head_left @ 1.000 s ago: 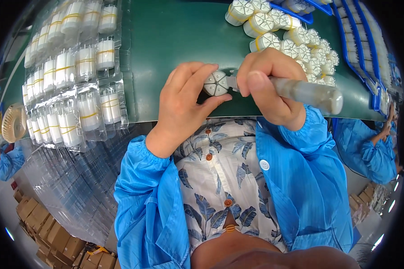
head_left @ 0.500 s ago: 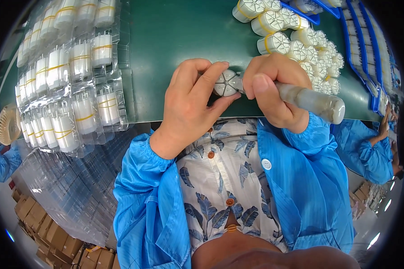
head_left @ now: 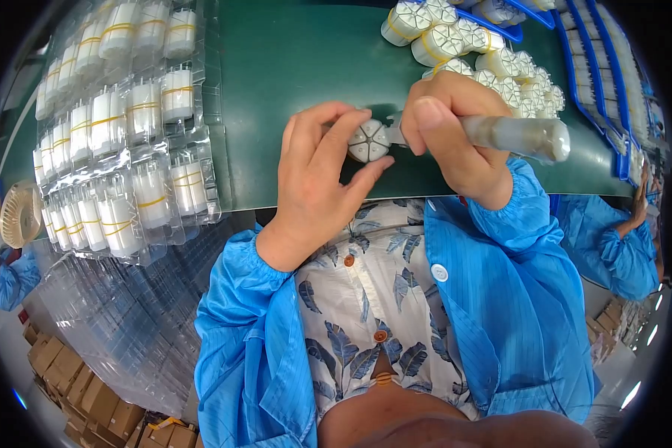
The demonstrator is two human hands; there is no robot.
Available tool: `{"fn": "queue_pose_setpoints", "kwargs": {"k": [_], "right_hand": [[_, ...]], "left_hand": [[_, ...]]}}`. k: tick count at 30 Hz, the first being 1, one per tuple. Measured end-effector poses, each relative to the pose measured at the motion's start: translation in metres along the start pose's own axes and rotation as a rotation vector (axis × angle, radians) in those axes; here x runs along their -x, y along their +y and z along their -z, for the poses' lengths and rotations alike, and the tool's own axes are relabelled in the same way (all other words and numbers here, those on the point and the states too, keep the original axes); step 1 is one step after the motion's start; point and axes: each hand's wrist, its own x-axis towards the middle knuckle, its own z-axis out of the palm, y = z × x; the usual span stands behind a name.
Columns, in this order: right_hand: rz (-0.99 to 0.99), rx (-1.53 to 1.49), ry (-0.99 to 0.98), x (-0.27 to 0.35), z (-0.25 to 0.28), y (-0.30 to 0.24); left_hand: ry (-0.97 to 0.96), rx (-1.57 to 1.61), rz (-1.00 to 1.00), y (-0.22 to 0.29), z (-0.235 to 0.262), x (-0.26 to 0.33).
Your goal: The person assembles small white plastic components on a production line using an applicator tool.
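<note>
Between the thumb and fingers of my left hand [head_left: 317, 168] is a round white segmented piece [head_left: 369, 140]. Its end face, split into wedges by dark lines, points up at me; its sides are mostly hidden. My right hand [head_left: 455, 131] is closed around the thick, clear-wrapped handle [head_left: 519, 136] of a hand tool. From that fist a flat greyish tip [head_left: 396, 133] sticks out toward the piece's right edge. Whether tip and piece touch, I cannot tell. Both hands are above the near part of the green tabletop [head_left: 299, 67].
Clear plastic trays [head_left: 209, 127] on the left hold several white cylinders [head_left: 108, 119] with yellow bands. Banded white segmented bundles [head_left: 437, 45] stand at the far right, beside blue trays [head_left: 605, 97]. Another person's blue sleeve [head_left: 605, 243] shows at the right edge. Cardboard boxes [head_left: 89, 381] are stacked lower left.
The segmented piece has shifted slightly left, and its end face now shows more fully. My right hand and the tool have moved a little up and left.
</note>
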Motion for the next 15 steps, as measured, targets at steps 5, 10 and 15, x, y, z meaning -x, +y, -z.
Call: {"fn": "queue_pose_setpoints", "kwargs": {"k": [5,10,15], "right_hand": [[-0.031,-0.029,0.043,0.001,-0.012,0.003],[-0.031,0.007,0.069,0.004,-0.011,0.0],[0.044,-0.076,0.082,-0.003,-0.006,-0.002]], "left_hand": [[0.013,-0.046,-0.021,-0.001,-0.002,0.004],[0.011,-0.036,-0.06,-0.001,0.001,0.0],[0.033,-0.002,0.053,0.009,0.005,0.001]]}}
